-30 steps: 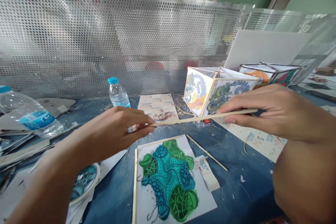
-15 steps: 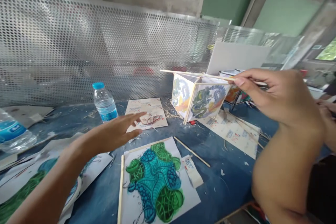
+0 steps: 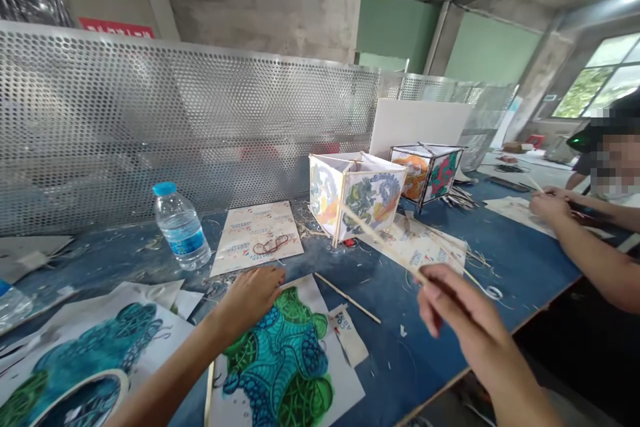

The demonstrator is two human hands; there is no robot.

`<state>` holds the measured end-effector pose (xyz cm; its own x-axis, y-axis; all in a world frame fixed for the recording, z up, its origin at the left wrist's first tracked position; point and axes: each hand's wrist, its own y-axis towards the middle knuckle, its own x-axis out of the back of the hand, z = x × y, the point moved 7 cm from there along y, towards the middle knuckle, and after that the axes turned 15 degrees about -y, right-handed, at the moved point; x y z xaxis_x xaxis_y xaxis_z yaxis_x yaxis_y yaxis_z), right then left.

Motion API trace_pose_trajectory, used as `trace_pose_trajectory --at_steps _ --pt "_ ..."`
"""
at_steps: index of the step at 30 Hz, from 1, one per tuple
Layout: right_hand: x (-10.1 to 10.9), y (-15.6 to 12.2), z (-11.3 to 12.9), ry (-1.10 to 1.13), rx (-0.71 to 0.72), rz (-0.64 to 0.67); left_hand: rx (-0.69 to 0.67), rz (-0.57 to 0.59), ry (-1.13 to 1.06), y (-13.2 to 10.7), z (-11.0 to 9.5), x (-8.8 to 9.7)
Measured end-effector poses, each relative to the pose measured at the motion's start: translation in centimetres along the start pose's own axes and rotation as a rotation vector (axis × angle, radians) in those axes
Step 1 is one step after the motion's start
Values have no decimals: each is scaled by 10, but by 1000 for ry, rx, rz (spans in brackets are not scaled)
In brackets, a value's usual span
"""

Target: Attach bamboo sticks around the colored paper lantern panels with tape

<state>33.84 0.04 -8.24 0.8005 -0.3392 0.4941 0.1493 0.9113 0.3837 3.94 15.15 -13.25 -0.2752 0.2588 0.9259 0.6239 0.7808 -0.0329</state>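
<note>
Here, the right hand (image 3: 457, 320) is low on the right side, and its fingers are pinched shut on a thin stick (image 3: 380, 238). The stick is up in the air, above the blue surface (image 3: 500, 267). It slants away from the hand, up and to the left, and its far end shows in front of the painted paper box (image 3: 356, 195). The left hand (image 3: 253, 297) rests on the top edge of the green and blue picture (image 3: 280, 367), which lies flat on the surface, close to the person. Its fingers are bent a little and press down on the paper; they hold nothing. The two hands are well apart. A second stick (image 3: 347, 297) lies on the surface just to the right of the picture, and a small paper strip (image 3: 349, 340) lies beside it. Behind the left hand there is a card with rubber bands (image 3: 257, 237) on it, and a water bottle (image 3: 181, 227) stands upright to its left. A darker box (image 3: 427, 170) stands behind the painted paper box. A metal wall full of holes (image 3: 150, 120) runs along the back. Another person's hands (image 3: 550, 203) are on the surface far to the right.
</note>
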Motion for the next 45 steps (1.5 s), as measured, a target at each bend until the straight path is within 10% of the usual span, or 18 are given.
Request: trace_pose_trajectory --at_steps 4,9,29,38,45 --pt "-59 -55 -19 290 -274 110 36 21 -98 0 6 5" --pt "-80 -87 -28 614 -655 -1 70 58 -283 -1 6 24" --pt "-110 44 59 604 -72 343 -97 -44 -513 -46 -37 106" --pt "-132 89 86 511 77 374 -113 -192 -469 -43 -50 108" --pt "-153 83 60 568 65 345 6 -305 -63 -72 -1 116"
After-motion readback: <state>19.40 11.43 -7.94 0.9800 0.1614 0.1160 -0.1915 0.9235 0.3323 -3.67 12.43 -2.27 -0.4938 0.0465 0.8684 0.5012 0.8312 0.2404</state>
